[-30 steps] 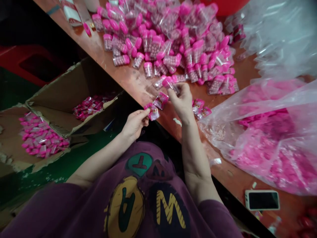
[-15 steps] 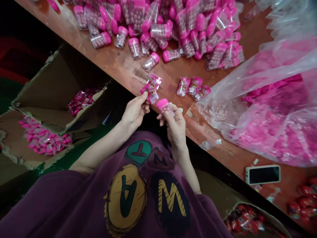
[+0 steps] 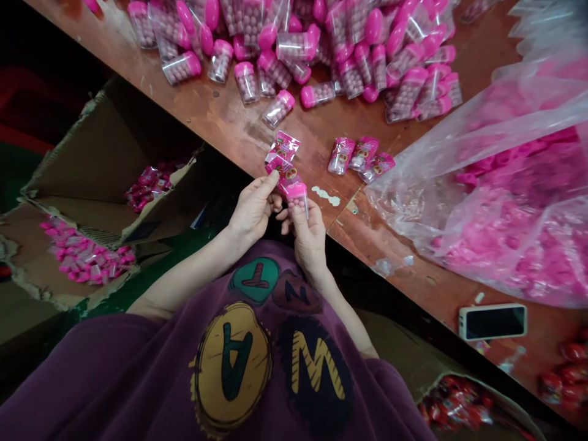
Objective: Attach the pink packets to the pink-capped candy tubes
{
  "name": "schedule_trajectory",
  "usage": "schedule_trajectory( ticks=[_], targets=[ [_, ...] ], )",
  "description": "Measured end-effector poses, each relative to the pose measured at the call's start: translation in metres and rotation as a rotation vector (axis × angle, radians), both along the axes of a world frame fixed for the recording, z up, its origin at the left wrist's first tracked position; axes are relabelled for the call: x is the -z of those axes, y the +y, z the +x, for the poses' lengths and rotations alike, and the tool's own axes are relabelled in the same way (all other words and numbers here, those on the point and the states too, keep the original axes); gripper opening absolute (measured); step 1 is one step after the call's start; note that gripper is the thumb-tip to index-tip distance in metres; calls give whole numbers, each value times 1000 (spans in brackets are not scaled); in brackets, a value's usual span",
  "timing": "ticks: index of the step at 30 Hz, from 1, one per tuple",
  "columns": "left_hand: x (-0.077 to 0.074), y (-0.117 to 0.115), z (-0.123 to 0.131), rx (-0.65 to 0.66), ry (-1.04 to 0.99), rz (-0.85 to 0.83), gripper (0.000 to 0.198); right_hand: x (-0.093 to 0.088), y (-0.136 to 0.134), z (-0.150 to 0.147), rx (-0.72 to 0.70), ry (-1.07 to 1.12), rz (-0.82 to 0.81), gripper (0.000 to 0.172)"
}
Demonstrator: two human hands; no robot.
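Note:
Between thumb and fingers my left hand (image 3: 255,208) pinches a pink printed plastic sleeve (image 3: 283,148), its far end over the table edge. My right hand (image 3: 309,236) grips a small clear candy jar (image 3: 297,195) with a pink cap and pale pink balls inside. The jar's cap end touches or overlaps the near end of the sleeve; whether it is inside cannot be made out. Just beyond, on the table, lie several jars in printed sleeves (image 3: 341,155). A heap of capped candy jars (image 3: 298,46) without sleeves covers the back of the table.
A large clear bag of pink pieces (image 3: 514,245) lies at right on the brown table (image 3: 390,245). Near the front edge rests a phone (image 3: 493,322). Cardboard boxes (image 3: 68,165) with pink packages stand at left; red packages (image 3: 454,401) fill another below.
My right hand has moved left, bringing the jar from beside the sleeve up against its near end. My left hand keeps its pinch on the sleeve.

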State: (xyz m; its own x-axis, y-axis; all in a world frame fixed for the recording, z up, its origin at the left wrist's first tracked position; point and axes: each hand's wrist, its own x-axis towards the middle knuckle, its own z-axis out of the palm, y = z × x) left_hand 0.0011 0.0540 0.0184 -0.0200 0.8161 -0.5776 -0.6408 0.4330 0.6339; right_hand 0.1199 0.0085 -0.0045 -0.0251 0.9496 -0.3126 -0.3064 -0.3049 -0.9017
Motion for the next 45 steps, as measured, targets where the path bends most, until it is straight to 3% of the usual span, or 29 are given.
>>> schedule_trajectory(
  ticks=[7,11,21,26,31,35,39,45],
  targets=[
    [1,-5,-3,78,-15,56,27,4,-2,-2,-46,-27,30,36],
    [5,-5,-2,119,-31,33,32,2,-4,-2,-42,-7,21,36],
    [6,-7,-3,178,-35,22,41,-1,0,6,-154,250,-131,34],
    [5,-8,-1,147,-32,5,38,4,-3,3,-127,47,4,34],
    [3,-9,0,173,-2,-11,35,12,-5,13,-160,-395,210,30],
    [2,-10,1,202,-16,8,37,12,-8,22,-119,-641,235,47],
    [-1,-11,1,231,-36,50,40,6,-8,18,-94,-463,212,70],
    [-11,-13,0,280,16,99,41,-4,-7,14,-160,-59,60,70]
  ],
)
